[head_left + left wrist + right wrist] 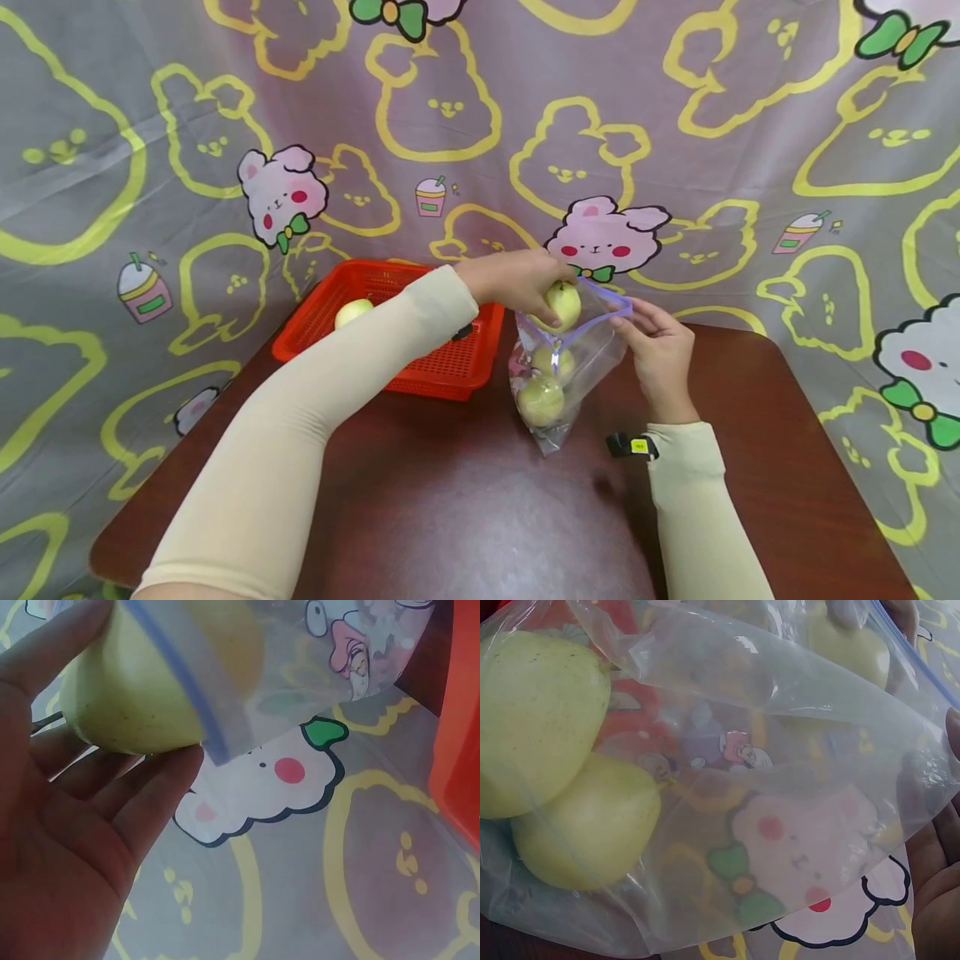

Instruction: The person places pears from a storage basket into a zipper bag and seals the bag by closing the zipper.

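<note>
My left hand grips a yellow-green pear at the mouth of a clear zip bag. In the left wrist view, that pear lies partly behind the bag's blue-purple zip edge, with the thumb above and the fingers below. My right hand pinches the right side of the bag's rim between thumb and fingers and holds the mouth spread. Two pears sit low in the bag, a larger-looking pear overlapping another pear. Cartoon prints cover part of the bag.
A red plastic basket stands left of the bag, partly hidden by my left arm, with a pear inside. Both are on a dark brown table. A patterned curtain hangs close behind the table.
</note>
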A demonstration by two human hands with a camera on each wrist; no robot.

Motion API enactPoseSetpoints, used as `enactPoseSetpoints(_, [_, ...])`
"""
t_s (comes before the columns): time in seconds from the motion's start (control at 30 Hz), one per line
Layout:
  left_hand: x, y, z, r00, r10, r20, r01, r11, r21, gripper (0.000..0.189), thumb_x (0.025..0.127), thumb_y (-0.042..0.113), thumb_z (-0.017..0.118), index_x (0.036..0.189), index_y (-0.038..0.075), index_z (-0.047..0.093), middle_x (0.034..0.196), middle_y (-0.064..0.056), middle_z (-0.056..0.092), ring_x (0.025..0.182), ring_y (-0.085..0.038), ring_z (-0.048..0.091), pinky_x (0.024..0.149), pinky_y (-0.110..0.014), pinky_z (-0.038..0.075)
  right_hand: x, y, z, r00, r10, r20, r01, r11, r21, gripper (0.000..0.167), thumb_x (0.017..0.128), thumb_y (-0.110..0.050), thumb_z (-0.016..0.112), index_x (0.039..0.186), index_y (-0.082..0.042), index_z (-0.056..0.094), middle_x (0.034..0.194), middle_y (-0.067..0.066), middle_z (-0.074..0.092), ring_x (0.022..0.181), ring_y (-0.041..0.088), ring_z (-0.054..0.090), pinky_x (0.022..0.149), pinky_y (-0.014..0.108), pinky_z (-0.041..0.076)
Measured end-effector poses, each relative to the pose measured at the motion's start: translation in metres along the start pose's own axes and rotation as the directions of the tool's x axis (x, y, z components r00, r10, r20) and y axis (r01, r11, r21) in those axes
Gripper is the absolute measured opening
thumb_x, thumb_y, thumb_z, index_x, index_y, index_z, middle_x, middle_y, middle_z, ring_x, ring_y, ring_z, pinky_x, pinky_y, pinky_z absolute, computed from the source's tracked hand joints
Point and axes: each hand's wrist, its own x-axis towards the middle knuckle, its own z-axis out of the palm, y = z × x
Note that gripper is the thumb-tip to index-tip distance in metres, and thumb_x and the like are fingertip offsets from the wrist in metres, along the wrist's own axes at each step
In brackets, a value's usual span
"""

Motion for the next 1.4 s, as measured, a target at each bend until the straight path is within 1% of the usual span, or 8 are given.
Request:
enactPoseSetpoints(0.17, [0.002,0.004,0.004,1.000,-0.001,0.012,0.000,1.000,0.020,0.061,0.079,0.041,0.080,0.128,0.012,0.060,0.099,0.007,0.061,0.087,-0.010,0.053,0.077,-0.021,0.044,0.000,0.002,0.002,1.000,-0.016,0.004,0.016,1.000,0.004,0.033,0.077,0.012,0.076,0.109,0.012,0.068,0.093,0.014,0.073,0.083,0.015,0.071,0.067,0.020,0.053])
enactPoseSetpoints(0.43, [0.008,0.004,0.013,0.998,0.019,0.065,-0.019,1.000,0.002,0.051,0.079,0.038,0.080,0.120,0.015,0.062,0.092,0.005,0.060,0.080,-0.011,0.053,0.070,-0.022,0.045,0.000,0.001,0.001,1.000,-0.021,0.005,0.021,1.000,-0.018,0.033,0.077,0.009,0.077,0.109,0.010,0.068,0.093,0.012,0.073,0.084,0.015,0.071,0.069,0.021,0.054])
enactPoseSetpoints(0.73, [0.027,0.000,0.038,0.993,-0.012,0.115,0.011,1.000,0.007,0.044,0.079,0.034,0.080,0.114,0.014,0.062,0.090,0.004,0.059,0.080,-0.013,0.053,0.069,-0.027,0.044,-0.005,-0.002,0.006,1.000,0.015,-0.026,-0.017,0.999,-0.044,0.033,0.077,0.009,0.077,0.109,0.010,0.069,0.091,0.007,0.074,0.085,0.014,0.071,0.073,0.021,0.054])
enactPoseSetpoints(0.87, [0.034,-0.002,0.050,0.995,0.050,0.083,-0.041,0.994,-0.098,0.044,0.081,0.024,0.078,0.121,0.015,0.063,0.093,0.004,0.060,0.082,-0.012,0.052,0.072,-0.023,0.043,-0.007,-0.002,0.008,1.000,0.014,-0.025,-0.015,1.000,-0.023,0.032,0.078,0.009,0.076,0.108,0.011,0.069,0.090,0.007,0.074,0.086,0.014,0.071,0.074,0.022,0.054])
enactPoseSetpoints(1.03, [0.038,-0.006,0.062,0.996,0.083,-0.013,-0.084,0.983,-0.163,0.065,0.079,0.023,0.082,0.138,0.027,0.055,0.108,0.013,0.061,0.089,-0.009,0.051,0.079,-0.020,0.042,-0.009,-0.002,0.009,1.000,-0.005,-0.007,0.005,1.000,0.001,0.031,0.078,0.010,0.075,0.108,0.013,0.068,0.093,0.012,0.073,0.087,0.017,0.071,0.075,0.022,0.054])
enactPoseSetpoints(1.13, [0.039,-0.007,0.065,0.998,0.053,-0.046,-0.059,0.989,-0.135,0.060,0.080,0.028,0.081,0.135,0.027,0.059,0.100,0.013,0.062,0.083,-0.009,0.051,0.073,-0.021,0.041,-0.010,-0.003,0.010,1.000,-0.008,0.000,0.008,1.000,0.006,0.032,0.078,0.010,0.075,0.109,0.014,0.067,0.093,0.014,0.073,0.087,0.018,0.071,0.075,0.023,0.054])
enactPoseSetpoints(1.23, [0.039,-0.008,0.065,0.998,-0.022,-0.063,0.016,0.995,-0.101,0.044,0.082,0.036,0.079,0.121,0.021,0.066,0.084,0.008,0.057,0.072,-0.010,0.049,0.064,-0.022,0.039,-0.010,-0.003,0.011,1.000,-0.007,0.010,0.007,0.999,0.031,0.034,0.078,0.012,0.074,0.110,0.015,0.066,0.094,0.014,0.073,0.087,0.019,0.071,0.075,0.023,0.054])
enactPoseSetpoints(1.4, [0.039,-0.007,0.063,0.981,-0.159,-0.108,0.143,0.979,-0.149,0.036,0.083,0.045,0.075,0.100,0.015,0.062,0.073,0.003,0.050,0.066,-0.010,0.048,0.059,-0.023,0.039,-0.010,-0.001,0.012,0.999,-0.011,0.032,0.008,0.996,0.088,0.033,0.078,0.017,0.071,0.111,0.016,0.064,0.094,0.015,0.072,0.089,0.019,0.071,0.074,0.023,0.054])
